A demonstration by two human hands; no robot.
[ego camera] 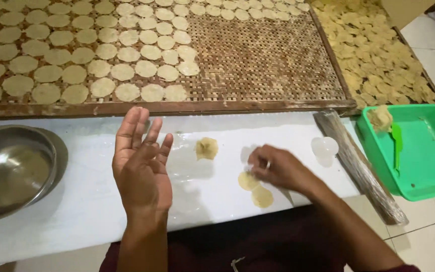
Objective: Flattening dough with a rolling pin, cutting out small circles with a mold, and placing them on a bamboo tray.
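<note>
The left hand (141, 163) is raised above the white board (76, 211), palm up and fingers spread loosely, holding nothing; the right hand (277, 168) rests low on the board, its fingers curled down onto the edge of a thin round dough disc (247, 181), pinching or pressing it, though how firm the hold is I cannot tell; a ring shows on one finger of that hand. A second flat disc (262, 196) lies just below the right hand, overlapping the first; between the two hands, slightly beyond them, sits a small crumpled lump of dough (206, 148) on a clear plastic sheet (187, 161). To the left of the left hand stands a metal bowl (11, 171), partly off the board's near side; to the right of the right hand lies a small clear round lid or cup (324, 147), and just past it a long rolling pin wrapped in plastic (361, 168) runs diagonally off the board's edge; farther right is a green plastic tray (429, 176) holding a lump of dough (380, 118) and a green spatula (397, 143). Beyond both hands stretches a woven bamboo rack (268, 60), covered on its left part with rows of pale round discs (76, 55); far right, a second rack (429, 80) carries a heap of yellowish dried chips (373, 50).
</note>
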